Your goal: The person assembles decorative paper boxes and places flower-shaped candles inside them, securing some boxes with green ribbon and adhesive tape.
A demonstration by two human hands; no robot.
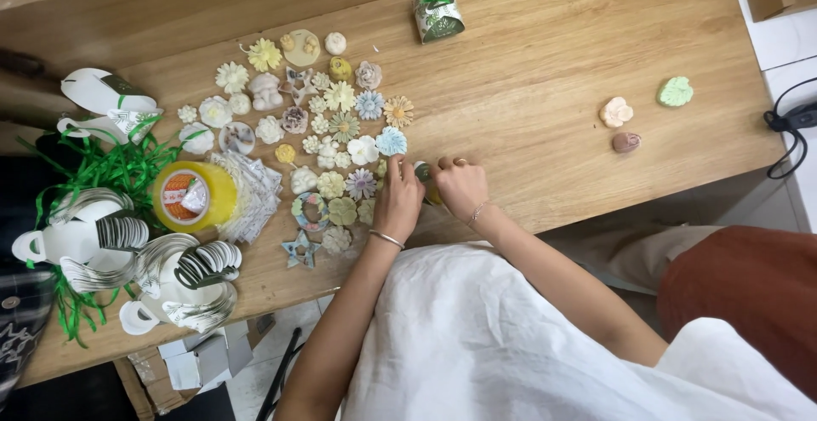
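Left hand (397,204) and right hand (462,187) meet at the near edge of the wooden table (545,72), fingers pinched narrow on a small greenish-yellow piece (423,174) held between them. It's mostly covered, so can't tell exactly what it is; looks like a small moulded shape w/ some wrapping. Both hands closed on it, thumbs up top.

Going left → right from the hands:

Far left of the left hand: stacks of flat white-and-patterned box blanks (183,272), green ribbon strands (111,170), a yellow tape roll (194,195), then a pile of clear little bags (251,191) just beside the roll.

Just left of and beyond the left hand: a spread of small moulded flowers, stars and figures (328,123) in white, cream, yellow, blue. Nearest ones sit right against the left knuckles.

Beyond the right hand, well away: one finished gift box w/ green ribbon (438,17).

Far right of the right hand: a peach flower piece (615,112), a brown piece (626,142), a green leaf piece (676,91), apart from the rest. Black cable (791,119) at the table's right end.

To handle this well, I'd judge: keep grip light, fingertips only, as these pieces look brittle; work over the table, not past its edge, since the hands are v. close to the drop. Main obstruction is the crowd of pieces by the left hand — an elbow or wrist sweep could knock them.
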